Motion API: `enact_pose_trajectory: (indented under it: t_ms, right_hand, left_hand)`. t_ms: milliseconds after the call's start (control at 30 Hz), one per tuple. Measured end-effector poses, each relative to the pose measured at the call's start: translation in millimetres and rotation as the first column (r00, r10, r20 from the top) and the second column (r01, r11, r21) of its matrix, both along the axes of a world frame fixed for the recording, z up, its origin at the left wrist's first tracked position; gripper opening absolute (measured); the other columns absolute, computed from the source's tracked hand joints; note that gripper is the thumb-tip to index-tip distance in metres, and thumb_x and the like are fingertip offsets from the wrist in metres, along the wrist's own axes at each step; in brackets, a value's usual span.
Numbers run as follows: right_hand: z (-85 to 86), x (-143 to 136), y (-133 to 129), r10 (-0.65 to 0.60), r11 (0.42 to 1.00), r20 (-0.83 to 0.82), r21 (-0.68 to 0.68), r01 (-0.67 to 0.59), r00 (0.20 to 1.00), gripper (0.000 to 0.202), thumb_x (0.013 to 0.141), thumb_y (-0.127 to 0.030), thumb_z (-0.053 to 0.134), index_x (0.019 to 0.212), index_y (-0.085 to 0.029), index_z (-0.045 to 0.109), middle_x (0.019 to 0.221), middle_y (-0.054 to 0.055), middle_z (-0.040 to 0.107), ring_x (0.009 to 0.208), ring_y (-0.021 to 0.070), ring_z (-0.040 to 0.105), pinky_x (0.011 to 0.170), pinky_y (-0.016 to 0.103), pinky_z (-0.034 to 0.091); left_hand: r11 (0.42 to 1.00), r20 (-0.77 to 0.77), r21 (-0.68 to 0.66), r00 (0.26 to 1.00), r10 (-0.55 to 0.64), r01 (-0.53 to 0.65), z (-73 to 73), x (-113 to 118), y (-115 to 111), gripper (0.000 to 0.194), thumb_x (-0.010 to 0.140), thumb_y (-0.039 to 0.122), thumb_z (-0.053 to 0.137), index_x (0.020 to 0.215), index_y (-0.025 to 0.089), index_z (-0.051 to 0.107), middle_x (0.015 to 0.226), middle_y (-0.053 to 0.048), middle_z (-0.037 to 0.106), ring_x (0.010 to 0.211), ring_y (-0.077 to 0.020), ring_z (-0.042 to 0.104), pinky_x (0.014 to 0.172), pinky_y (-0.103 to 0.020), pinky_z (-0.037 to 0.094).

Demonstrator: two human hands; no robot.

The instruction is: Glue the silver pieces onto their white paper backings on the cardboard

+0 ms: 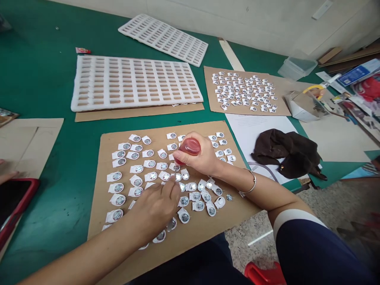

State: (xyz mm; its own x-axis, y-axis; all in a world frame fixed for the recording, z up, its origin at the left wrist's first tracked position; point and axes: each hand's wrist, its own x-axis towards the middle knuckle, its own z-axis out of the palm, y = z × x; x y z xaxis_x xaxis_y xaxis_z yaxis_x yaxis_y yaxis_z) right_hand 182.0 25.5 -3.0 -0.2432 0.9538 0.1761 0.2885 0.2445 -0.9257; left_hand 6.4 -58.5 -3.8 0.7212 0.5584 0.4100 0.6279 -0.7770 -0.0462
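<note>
A brown cardboard sheet [234,213] lies in front of me, bearing several small white pieces with round silver discs [184,215]. My right hand [200,154] is wrapped round a translucent red bulb [191,146], whose lower end points down at the pieces near the middle of the sheet. Just left of and below it, my left hand [160,208] is low over the pieces, its fingers bent and pressed together near the tip beneath the bulb. Whatever those fingertips hold is too small to make out. One loose silver disc [228,197] sits at the right.
Two white slotted trays [133,81] [166,37] lie behind the sheet on the green table [38,79]. Another cardboard sheet [285,107] with similar pieces is at the back right, near dark cloth [285,152]. Another person's fingers [8,177] and a red-edged phone [28,186] show at left.
</note>
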Motion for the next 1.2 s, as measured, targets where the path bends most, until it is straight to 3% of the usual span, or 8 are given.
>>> enact_pose_trajectory:
  t_ms: [200, 633, 900, 1067, 1200]
  right_hand:
    - [-0.3, 1.5, 0.2, 0.000, 0.999, 0.002, 0.054, -0.001, 1.000, 0.040, 0.068, -0.054, 0.076, 0.078, -0.021, 0.056, 0.071, -0.002, 0.063, 0.061, 0.0122, 0.058, 0.059, 0.029, 0.048]
    - [0.5, 0.8, 1.1, 0.020, 1.000, -0.033, -0.013, -0.020, 0.999, 0.039, 0.070, -0.053, 0.075, 0.080, -0.022, 0.053, 0.072, -0.002, 0.063, 0.064, 0.0140, 0.060, 0.063, 0.031, 0.050]
    - [-1.3, 2.0, 3.2, -0.021, 0.997, 0.005, 0.071, 0.020, 1.000, 0.035, 0.069, -0.046, 0.078, 0.078, -0.022, 0.054, 0.072, -0.002, 0.063, 0.064, 0.0132, 0.058, 0.061, 0.030, 0.048]
    - [-1.5, 3.0, 3.3, -0.009, 0.993, 0.030, 0.116, 0.006, 0.999, 0.034, 0.070, -0.047, 0.077, 0.080, -0.022, 0.055, 0.074, -0.002, 0.064, 0.065, 0.0127, 0.059, 0.062, 0.030, 0.048]
    - [-1.0, 5.3, 3.0, -0.006, 0.993, 0.052, 0.121, -0.001, 0.999, 0.035, 0.071, -0.049, 0.076, 0.080, -0.022, 0.055, 0.074, -0.002, 0.065, 0.065, 0.0128, 0.058, 0.063, 0.030, 0.048]
  left_hand:
    - [1.000, -0.014, -0.009, 1.000, -0.011, 0.011, -0.9, -0.6, 0.7, 0.030, 0.077, -0.008, 0.036, 0.087, 0.006, 0.060, 0.085, -0.017, 0.071, 0.059, -0.0224, 0.067, 0.052, -0.034, 0.055]
    - [1.000, -0.007, -0.014, 1.000, -0.015, 0.015, -3.8, -3.9, -0.6, 0.029, 0.075, -0.008, 0.037, 0.083, 0.010, 0.059, 0.088, -0.017, 0.071, 0.060, -0.0218, 0.066, 0.050, -0.034, 0.053]
    - [0.999, 0.008, 0.036, 1.000, 0.003, -0.003, -2.9, -2.9, 0.2, 0.025, 0.080, -0.004, 0.037, 0.083, 0.011, 0.056, 0.086, -0.015, 0.070, 0.061, -0.0212, 0.065, 0.051, -0.032, 0.050]
    - [1.000, 0.036, 0.023, 0.999, -0.013, 0.012, -3.4, -4.4, 2.4, 0.026, 0.081, -0.002, 0.038, 0.095, 0.010, 0.057, 0.086, -0.013, 0.069, 0.072, -0.0211, 0.067, 0.063, -0.031, 0.054]
    - [1.000, 0.060, -0.019, 0.998, -0.013, 0.014, -3.6, -5.5, 3.3, 0.028, 0.081, -0.001, 0.039, 0.100, 0.011, 0.055, 0.084, -0.011, 0.069, 0.073, -0.0215, 0.067, 0.061, -0.031, 0.054]
